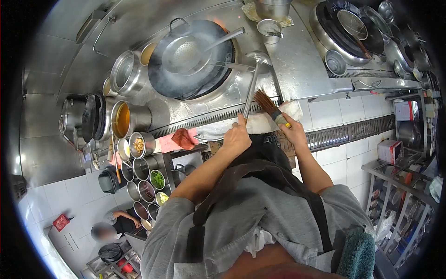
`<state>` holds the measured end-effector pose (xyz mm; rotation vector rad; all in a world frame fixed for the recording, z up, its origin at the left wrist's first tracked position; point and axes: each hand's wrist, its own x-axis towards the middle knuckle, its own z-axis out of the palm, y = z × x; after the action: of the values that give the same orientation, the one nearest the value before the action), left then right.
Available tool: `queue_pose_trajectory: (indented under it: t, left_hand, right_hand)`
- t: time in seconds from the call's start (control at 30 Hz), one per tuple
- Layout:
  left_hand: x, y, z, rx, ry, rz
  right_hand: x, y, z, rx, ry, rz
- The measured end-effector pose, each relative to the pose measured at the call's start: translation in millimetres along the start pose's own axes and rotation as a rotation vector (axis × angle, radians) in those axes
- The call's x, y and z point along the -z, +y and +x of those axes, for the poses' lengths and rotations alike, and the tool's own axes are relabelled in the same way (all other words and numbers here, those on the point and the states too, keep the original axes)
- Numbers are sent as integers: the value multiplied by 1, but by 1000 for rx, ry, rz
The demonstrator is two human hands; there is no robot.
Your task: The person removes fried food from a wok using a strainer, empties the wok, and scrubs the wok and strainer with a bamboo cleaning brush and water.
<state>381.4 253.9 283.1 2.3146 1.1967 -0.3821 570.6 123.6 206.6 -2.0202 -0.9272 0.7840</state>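
Observation:
My left hand (237,139) is closed around the handle of a long metal ladle (252,88). The ladle's bowl end points away from me, over the stove top right of the wok. My right hand (294,132) grips a wok brush (267,103), its brown bristles pointing up and left near the ladle's handle. Ahead and left, a dark wok (162,69) sits over a burner with flame at its far edge. Steam rises from it, and a perforated metal strainer (182,55) rests in it. A folded white cloth (261,122) lies along the stove's front edge by both hands.
Left of the wok stand a pot of amber liquid (123,120) and several small metal containers, one with green vegetables (157,179). A red cloth (184,139) lies on the front ledge. Another wok station (341,32) is at right. A person (121,221) is at lower left.

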Motion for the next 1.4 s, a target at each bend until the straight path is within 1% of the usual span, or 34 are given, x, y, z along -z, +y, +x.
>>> queue_pose_trajectory:
  t: [0.13, 0.2, 0.23, 0.3, 0.33, 0.37, 0.43, 0.47, 0.5, 0.53, 0.57, 0.63, 0.7, 0.73, 0.8, 0.83, 0.9, 0.93, 0.97, 1.03, 1.1, 1.17, 1.23, 1.3, 1.33, 1.37, 1.4]
  left_hand:
    - [-26, -1, 14, 8, -7, -106]
    - [-40, -1, 22, -11, 19, -169]
    - [-47, 0, 25, -5, 29, -175]
    - [-52, 1, 30, -29, 25, -159]
    - [-48, 5, 30, -18, 5, -208]
    - [-52, 7, 32, -1, 24, -220]
    - [-63, 12, 37, -154, 134, -256]
    - [-65, 15, 39, -148, 147, -265]
    - [-61, 19, 40, -187, 115, -315]
    - [-60, 20, 40, -228, 78, -362]
    - [-61, 19, 41, -228, 91, -368]
    - [-74, 10, 49, -189, -23, -378]
    - [-85, 2, 53, -198, -18, -383]
    - [-85, 0, 53, -210, -54, -372]
    - [-82, -3, 55, -235, -154, -374]
    - [-91, -6, 59, -240, -159, -378]
    - [-113, -13, 65, -433, -93, -530]
    - [-92, -11, 59, -385, -325, -717]
    - [-97, -16, 60, -428, -399, -868]
    - [-101, -30, 63, -502, -528, -892]
    - [-87, -47, 51, -436, -602, -811]
    - [-67, -71, 32, -394, -480, -708]
    - [-62, -118, 14, -363, -284, -704]
    - [-25, -160, -14, -11, -42, -578]
    - [-26, -190, -23, 233, 151, -488]
    - [-35, -229, -24, 324, 404, -397]
    - [-33, -257, -28, 458, 511, -307]
  right_hand:
    - [2, 13, 14, 23, 26, -44]
    - [-14, 16, 31, 90, 53, -256]
    - [-16, 15, 34, 101, 48, -259]
    - [-23, 9, 40, 147, 9, -381]
    - [-24, 13, 43, 223, 23, -380]
    - [-23, 14, 45, 248, 11, -384]
    - [-19, 19, 48, 530, 255, -416]
    - [-18, 28, 51, 452, 132, -370]
    - [-18, 24, 51, 468, 129, -376]
    - [-19, 14, 48, 339, 5, -406]
    - [-20, 6, 46, 209, -114, -436]
    - [-28, 7, 49, 194, -94, -449]
    - [-35, 8, 52, 182, -58, -490]
    - [-34, 5, 52, 156, -53, -477]
    - [-30, 8, 52, 170, -25, -441]
    - [-28, 9, 51, 179, -1, -403]
    - [-22, 10, 43, 171, 11, -352]
    - [-20, 11, 39, 172, -11, -314]
    - [-17, 14, 33, 166, -32, -277]
    - [-18, 26, 31, 160, 25, -304]
    - [-19, 19, 28, 124, 38, -329]
    - [-20, 26, 30, 131, 47, -266]
    - [-17, 15, 28, 81, 10, -175]
    - [-13, 5, 27, 18, -7, -289]
    - [-13, 6, 28, 33, -20, -281]
    - [-12, 8, 29, 17, -24, -265]
    - [-10, 10, 30, -1, -25, -251]
